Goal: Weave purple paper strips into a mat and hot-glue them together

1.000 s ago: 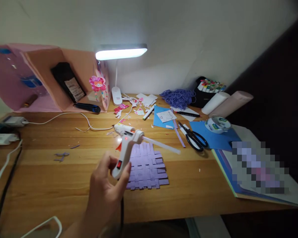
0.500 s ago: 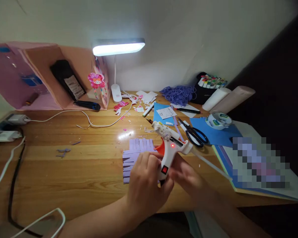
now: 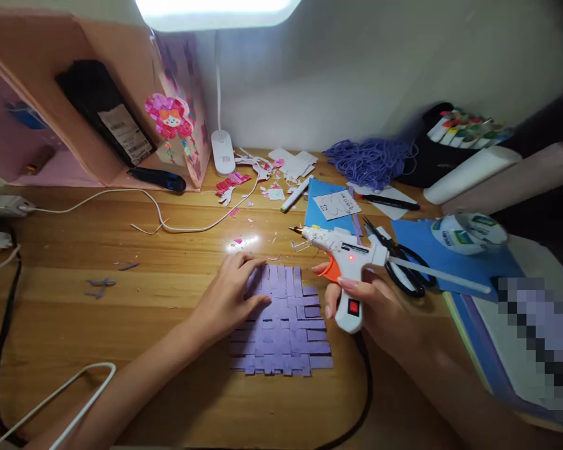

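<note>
A white hot glue gun with an orange trigger and a lit red light is in my right hand, its fingers wrapped round the handle. Its nozzle points left, above the table, and a clear glue stick pokes out of its back. Flat on the wood lies a mat of woven purple paper strips, with loose strip ends at its right side. My left hand rests over the mat's upper left corner, thumb and fingers apart.
Black scissors, blue paper and a tape roll lie right of centre. Purple yarn and paper scraps sit at the back. A pink box stands at the left. The glue gun's black cord curves towards the front.
My left hand has left the glue gun and moved to the paper mat, opening. My right hand now holds the gun by its handle, further right. The view has tilted down and closer.
</note>
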A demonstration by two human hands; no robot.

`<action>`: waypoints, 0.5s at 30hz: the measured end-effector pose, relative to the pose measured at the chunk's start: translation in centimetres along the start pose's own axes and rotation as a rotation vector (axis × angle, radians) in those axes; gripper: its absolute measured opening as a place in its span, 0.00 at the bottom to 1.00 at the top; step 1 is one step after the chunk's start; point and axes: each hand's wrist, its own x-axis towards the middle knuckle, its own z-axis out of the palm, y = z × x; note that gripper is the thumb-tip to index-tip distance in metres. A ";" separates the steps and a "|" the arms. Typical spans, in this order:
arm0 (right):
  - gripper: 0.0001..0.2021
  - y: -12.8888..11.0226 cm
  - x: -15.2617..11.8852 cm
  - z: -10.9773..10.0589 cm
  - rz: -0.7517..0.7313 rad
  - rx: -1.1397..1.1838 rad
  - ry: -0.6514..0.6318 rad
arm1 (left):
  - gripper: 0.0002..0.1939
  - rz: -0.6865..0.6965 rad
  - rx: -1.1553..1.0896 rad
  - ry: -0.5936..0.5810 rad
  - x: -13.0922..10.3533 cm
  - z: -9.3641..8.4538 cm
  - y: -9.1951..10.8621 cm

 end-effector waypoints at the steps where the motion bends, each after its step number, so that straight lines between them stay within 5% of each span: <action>1: 0.12 0.2 0.0 0.0 0.018 0.030 0.005 | 0.23 -0.001 -0.018 0.002 0.1 0.0 0.0; 10: 0.17 0.4 -1.3 -0.2 0.228 0.134 0.008 | 0.06 0.115 -0.031 0.105 -1.0 0.7 0.4; 15: 0.20 -0.2 -1.8 -0.3 0.428 0.141 -0.025 | 0.10 0.286 0.164 0.143 -2.4 0.7 1.3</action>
